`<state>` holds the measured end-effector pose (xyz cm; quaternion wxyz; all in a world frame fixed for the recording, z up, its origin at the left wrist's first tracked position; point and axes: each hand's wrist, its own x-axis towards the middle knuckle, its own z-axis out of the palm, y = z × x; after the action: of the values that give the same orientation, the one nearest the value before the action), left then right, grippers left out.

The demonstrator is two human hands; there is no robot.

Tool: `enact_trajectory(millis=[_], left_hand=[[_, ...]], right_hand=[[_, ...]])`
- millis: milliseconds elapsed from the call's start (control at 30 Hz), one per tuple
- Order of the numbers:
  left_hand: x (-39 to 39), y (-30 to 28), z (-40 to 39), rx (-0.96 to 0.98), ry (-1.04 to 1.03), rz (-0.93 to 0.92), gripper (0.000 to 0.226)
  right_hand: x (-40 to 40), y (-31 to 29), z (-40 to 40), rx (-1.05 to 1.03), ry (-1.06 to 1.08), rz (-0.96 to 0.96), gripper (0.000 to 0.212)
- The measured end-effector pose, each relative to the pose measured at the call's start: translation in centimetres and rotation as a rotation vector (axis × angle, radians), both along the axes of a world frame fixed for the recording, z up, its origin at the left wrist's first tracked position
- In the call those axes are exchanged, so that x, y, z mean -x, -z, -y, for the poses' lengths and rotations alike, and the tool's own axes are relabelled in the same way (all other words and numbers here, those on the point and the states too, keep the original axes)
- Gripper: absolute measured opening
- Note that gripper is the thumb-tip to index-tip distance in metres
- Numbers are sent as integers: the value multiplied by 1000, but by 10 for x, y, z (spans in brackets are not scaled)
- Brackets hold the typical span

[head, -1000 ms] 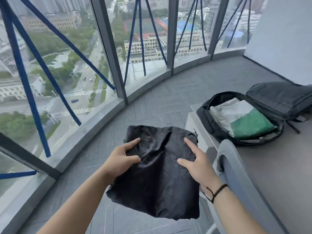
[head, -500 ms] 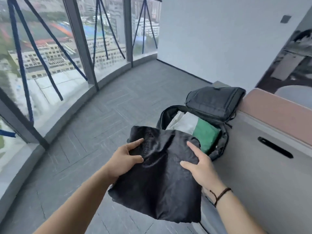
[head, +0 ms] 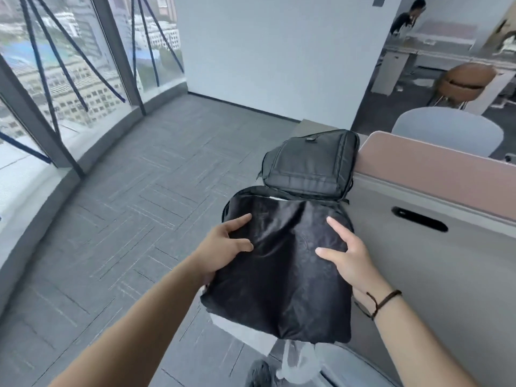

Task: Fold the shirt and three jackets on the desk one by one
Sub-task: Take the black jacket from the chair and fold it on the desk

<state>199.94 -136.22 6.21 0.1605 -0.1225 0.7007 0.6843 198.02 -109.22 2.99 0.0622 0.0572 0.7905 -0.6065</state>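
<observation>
jacket (head: 279,263): glossy black | backpack (head: 310,163): black | desk (head: 435,275): grey | carpet (head: 125,205): grey herringbone

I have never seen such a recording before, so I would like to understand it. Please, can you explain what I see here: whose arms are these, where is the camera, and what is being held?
There is no machine here. A person wears one camera on the head, which looks forward and down, so you see that person's own two bare arms. The left hand and the right hand hold a folded black jacket by its two sides, thumbs on top. The jacket is over an open black backpack, which lies on a grey desk with its lid flipped back. The jacket hides what is inside the bag. Behind are windows, grey carpet and office chairs.
</observation>
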Motion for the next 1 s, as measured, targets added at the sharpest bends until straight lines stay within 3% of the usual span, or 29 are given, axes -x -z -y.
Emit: enact_trajectory(millis=[167,300,367,467,533,700,833,1000], left_hand=[[104,-6,-12,-10,36,-82,69],[156,43,-12,-30,-3,-59,71],[171,92,-12,155,67,17,71],[177,160,-12,678,362,144,73],[179,186,-14,851,436,54,72],[191,193,-36,1167,523,-241,75],[203,200,-62,1205,728,-382,72],[214,235,-61,1260,750,-340,106]], right_hand=[[90,-13,-16,34,40,-96,74],[134,22,-24,52,71,-38,72],[141,70,-25,-32,104,130,72],[134,139,-24,-275,109,452,80],[130,163,-21,-440,121,506,80],[135,162,0,-901,92,181,81],[162,162,14,-1042,-188,-24,72],[192,194,19,-1078,-328,61,77]])
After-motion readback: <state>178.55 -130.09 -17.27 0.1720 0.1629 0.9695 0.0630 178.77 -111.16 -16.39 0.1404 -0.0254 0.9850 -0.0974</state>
